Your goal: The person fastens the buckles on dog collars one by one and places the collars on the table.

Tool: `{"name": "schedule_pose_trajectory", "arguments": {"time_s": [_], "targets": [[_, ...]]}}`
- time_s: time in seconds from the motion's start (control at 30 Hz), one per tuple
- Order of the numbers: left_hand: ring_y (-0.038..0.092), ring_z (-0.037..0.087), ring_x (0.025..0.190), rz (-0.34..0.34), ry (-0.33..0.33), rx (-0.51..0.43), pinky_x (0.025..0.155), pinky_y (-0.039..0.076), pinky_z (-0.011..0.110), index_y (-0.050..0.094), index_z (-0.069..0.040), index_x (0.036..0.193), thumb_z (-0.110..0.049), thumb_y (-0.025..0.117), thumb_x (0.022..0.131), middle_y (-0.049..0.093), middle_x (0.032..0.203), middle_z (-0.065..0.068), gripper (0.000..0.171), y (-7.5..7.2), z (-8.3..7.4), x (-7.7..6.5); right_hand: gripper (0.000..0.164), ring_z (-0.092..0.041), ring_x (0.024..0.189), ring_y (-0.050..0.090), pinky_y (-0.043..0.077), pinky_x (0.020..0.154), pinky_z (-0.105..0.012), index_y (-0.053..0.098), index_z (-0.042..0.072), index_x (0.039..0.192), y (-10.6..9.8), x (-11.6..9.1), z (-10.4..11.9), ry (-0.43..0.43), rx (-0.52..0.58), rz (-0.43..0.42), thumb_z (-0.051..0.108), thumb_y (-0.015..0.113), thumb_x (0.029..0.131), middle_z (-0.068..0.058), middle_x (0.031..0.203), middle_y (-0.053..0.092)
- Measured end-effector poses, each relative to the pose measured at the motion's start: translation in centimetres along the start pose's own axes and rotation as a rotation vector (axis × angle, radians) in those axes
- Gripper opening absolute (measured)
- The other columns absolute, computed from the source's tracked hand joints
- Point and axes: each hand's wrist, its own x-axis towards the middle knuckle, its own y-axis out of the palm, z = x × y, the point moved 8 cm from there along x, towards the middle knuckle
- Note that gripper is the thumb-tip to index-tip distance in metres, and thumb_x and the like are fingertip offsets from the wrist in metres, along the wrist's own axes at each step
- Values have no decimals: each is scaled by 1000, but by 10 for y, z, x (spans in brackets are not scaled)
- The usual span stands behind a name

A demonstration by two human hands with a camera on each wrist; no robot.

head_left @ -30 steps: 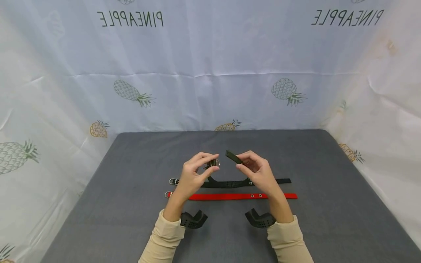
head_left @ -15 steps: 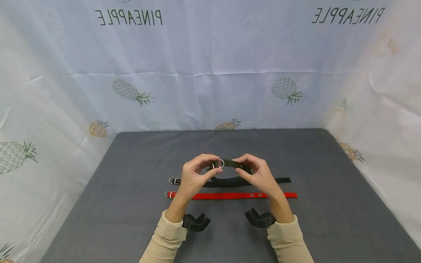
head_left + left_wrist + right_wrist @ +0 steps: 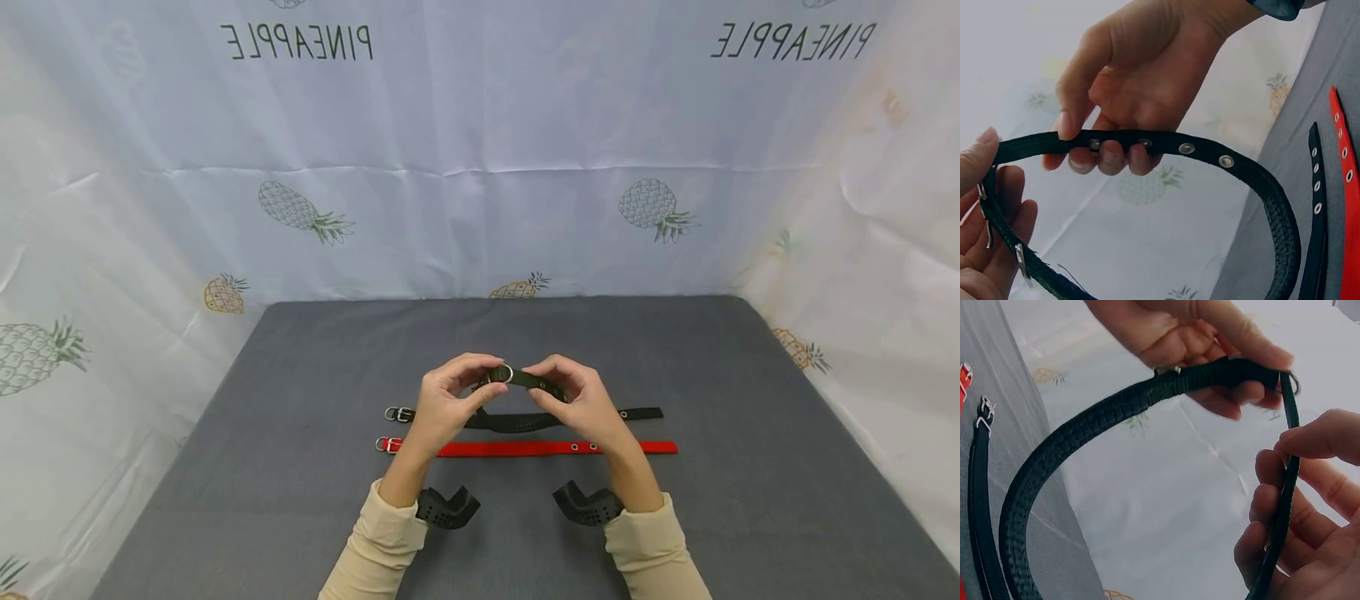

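A dark green collar (image 3: 528,380) is bent into a loop above the table, both hands on it. My left hand (image 3: 442,404) pinches its buckle end, where a metal D-ring (image 3: 510,375) shows. In my right hand (image 3: 585,400), thumb and fingers grip the strap with the metal eyelets (image 3: 1187,149). The strap's tip meets the D-ring between the hands; whether it passes through I cannot tell. The padded part (image 3: 1035,469) of the collar hangs below. Behind the hands lies a black collar (image 3: 645,413), and nearer a red collar (image 3: 517,449), both stretched flat.
A grey cloth (image 3: 300,500) covers the table. White curtains (image 3: 480,108) printed with pineapples stand behind and at both sides. Black camera mounts (image 3: 448,508) jut inward from the wrists.
The hands have come closer together. The strap end, at first apart from the buckle end, now meets the D-ring. The right hand has shifted slightly left and its grip is farther back along the strap.
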Motion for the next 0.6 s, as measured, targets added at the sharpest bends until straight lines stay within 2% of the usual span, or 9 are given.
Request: {"name": "schedule_pose_trajectory", "arguments": {"time_s": [0.07, 0.17, 0.23, 0.3, 0.4, 0.5, 0.6], "targets": [[63, -4, 93, 14, -32, -8, 88, 56, 22, 65, 8, 108, 2, 72, 82, 65, 102, 27, 28, 1, 2, 0, 17, -4, 82, 61, 53, 74, -20, 62, -9, 107, 2, 1, 0, -3, 11, 7, -4, 60, 90, 15, 100, 62], [63, -3, 92, 29, -68, -16, 87, 55, 21, 66, 6, 109, -1, 72, 83, 65, 102, 26, 28, 3, 4, 0, 18, -4, 82, 61, 53, 74, -21, 62, -8, 107, 4, 1, 0, 3, 10, 13, -3, 61, 90, 3, 100, 65], [62, -2, 92, 33, -75, -22, 87, 55, 20, 65, 6, 109, -2, 72, 83, 65, 102, 25, 28, 4, 6, 0, 18, -5, 83, 61, 53, 75, -21, 62, -8, 108, 5, 1, 0, 11, 8, 15, -2, 60, 91, -7, 101, 65], [62, -2, 93, 39, -69, -30, 87, 55, 20, 65, 6, 109, -2, 71, 84, 63, 104, 25, 27, 5, 7, -1, 18, -4, 83, 61, 53, 74, -21, 61, -8, 109, 7, 1, -1, 20, 14, 16, -2, 60, 91, -10, 101, 64], [61, -1, 94, 43, -59, -40, 88, 54, 20, 65, 7, 108, -3, 71, 85, 60, 107, 25, 26, 6, 9, -1, 20, -2, 83, 61, 52, 74, -18, 60, -10, 110, 9, 1, -1, 36, 44, 16, -1, 60, 92, 0, 103, 64], [61, -2, 95, 44, -69, -39, 89, 54, 20, 65, 7, 107, -8, 71, 86, 59, 108, 24, 27, 6, 12, -1, 25, 2, 89, 61, 52, 80, -14, 57, -12, 114, 10, 2, -2, 41, 76, 2, -3, 60, 91, 14, 104, 62], [62, -2, 94, 49, -106, -29, 89, 54, 20, 66, 5, 107, -10, 72, 86, 61, 107, 23, 27, 7, 17, -1, 31, 5, 95, 61, 50, 90, -12, 52, -13, 119, 9, 2, -2, 39, 98, -25, -5, 60, 90, 19, 103, 61]]}}
